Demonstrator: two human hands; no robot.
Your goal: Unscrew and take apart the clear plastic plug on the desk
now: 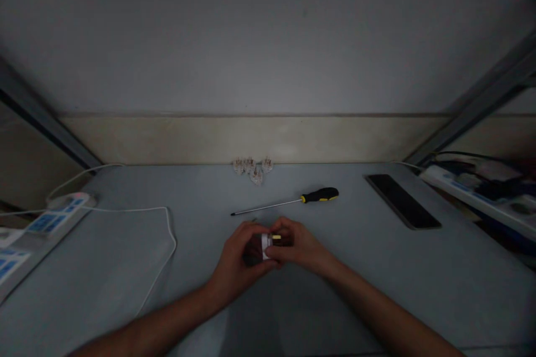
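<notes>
Between my two hands is a small white plug (265, 246) with a brass-coloured prong pointing right. Curled round its left side, my left hand (238, 254) grips it with thumb and fingers. My right hand (299, 248) pinches it from the right, close to the prong. The fingers cover much of the plug, and the dim light hides its details. Just beyond the hands lies a screwdriver (320, 195) with a black and yellow handle, its shaft pointing left.
Several small clear plastic pieces with metal parts (256, 175) sit against the wall. A dark phone (402, 201) lies at the right. White power strips stand at the left (62, 215) and right (473, 192). A white cable (170, 228) bends across the grey table (201, 195).
</notes>
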